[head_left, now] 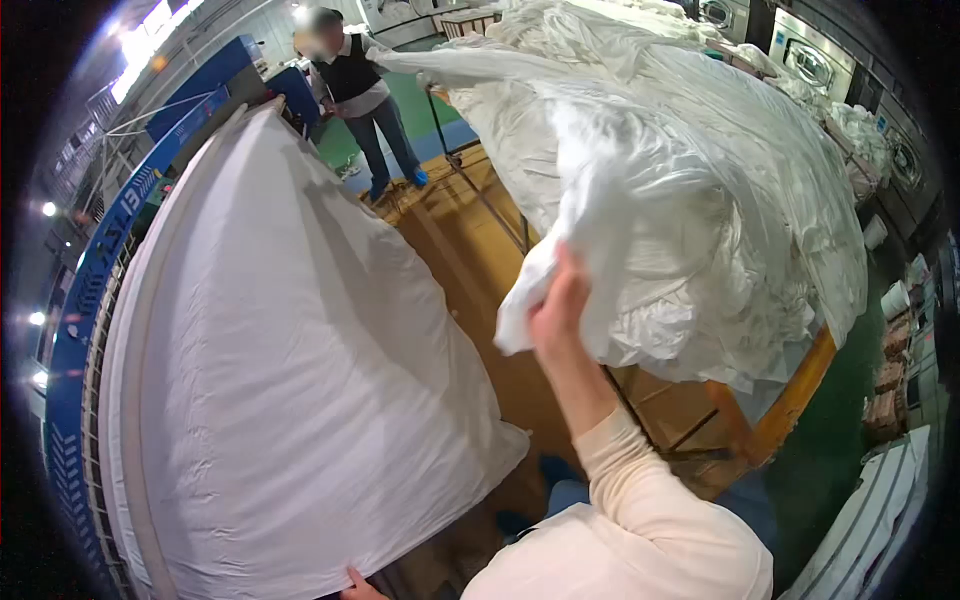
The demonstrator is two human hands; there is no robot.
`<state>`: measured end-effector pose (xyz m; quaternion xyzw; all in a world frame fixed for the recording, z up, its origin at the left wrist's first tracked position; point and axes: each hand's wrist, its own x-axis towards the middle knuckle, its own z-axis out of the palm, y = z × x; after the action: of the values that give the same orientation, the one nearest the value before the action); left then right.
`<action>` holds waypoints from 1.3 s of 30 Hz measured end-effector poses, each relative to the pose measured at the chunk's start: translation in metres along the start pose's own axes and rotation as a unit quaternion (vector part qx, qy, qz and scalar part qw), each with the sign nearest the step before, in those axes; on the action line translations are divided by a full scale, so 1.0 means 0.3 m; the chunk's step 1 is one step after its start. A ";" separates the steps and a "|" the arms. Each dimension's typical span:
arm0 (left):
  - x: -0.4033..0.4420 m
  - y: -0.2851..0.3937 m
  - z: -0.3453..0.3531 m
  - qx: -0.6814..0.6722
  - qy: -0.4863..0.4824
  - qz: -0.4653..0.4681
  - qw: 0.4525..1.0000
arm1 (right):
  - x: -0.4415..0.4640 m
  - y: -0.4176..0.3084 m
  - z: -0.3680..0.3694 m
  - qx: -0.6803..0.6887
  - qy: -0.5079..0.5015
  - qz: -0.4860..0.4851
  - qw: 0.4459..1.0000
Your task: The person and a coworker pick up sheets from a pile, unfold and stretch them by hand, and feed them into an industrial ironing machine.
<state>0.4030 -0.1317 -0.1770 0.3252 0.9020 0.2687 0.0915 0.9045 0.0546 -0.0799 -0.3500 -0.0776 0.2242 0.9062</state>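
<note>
My right hand (562, 305) is raised in the middle of the view, fingers closed around the edge of a loose white sheet (590, 180). That sheet stretches back over a big heap of crumpled white linen (740, 220), toward the other person. At the bottom edge, my left hand (362, 587) is only partly visible, its fingers pinching the lower border of a second white sheet (300, 400). This second sheet lies spread over the feeding side of a blue machine (110, 240), lightly wrinkled, its right side hanging down.
Across the gap stands another person (355, 90) in a dark vest, an arm stretched to the loose sheet. The heap rests on a wooden-edged table (795, 400) with metal legs. Washing machines (805, 60) line the back right. Striped folded cloth (865, 520) lies at lower right.
</note>
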 end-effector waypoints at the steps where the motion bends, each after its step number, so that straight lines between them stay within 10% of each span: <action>1: 0.018 0.010 -0.007 -0.006 0.001 -0.013 1.000 | -0.125 0.001 0.064 0.029 0.047 0.091 0.994; 6: 0.233 -0.261 0.087 -0.274 -0.015 0.154 0.949 | -0.554 -0.033 0.263 0.015 -0.133 0.133 0.982; 14: 0.256 -0.320 -0.044 -0.171 -0.006 0.236 0.957 | -1.092 0.264 0.302 0.012 -0.195 0.441 0.876; 29: 0.082 -0.165 -0.212 -0.201 -0.067 0.320 0.923 | -0.646 0.044 -0.001 -0.156 -0.184 0.221 0.945; 33: 0.127 -0.193 -0.202 -0.301 -0.137 0.134 0.934 | -0.463 0.079 -0.134 -0.125 -0.119 0.247 0.954; 39: 0.067 -0.182 -0.112 -0.131 0.269 0.164 0.940 | -0.498 0.111 -0.164 -0.111 -0.083 0.322 0.937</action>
<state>0.3466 -0.1683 -0.1782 0.3694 0.7843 0.4727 -0.1580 0.7747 -0.0220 -0.1364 -0.4349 -0.0600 0.5221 0.7312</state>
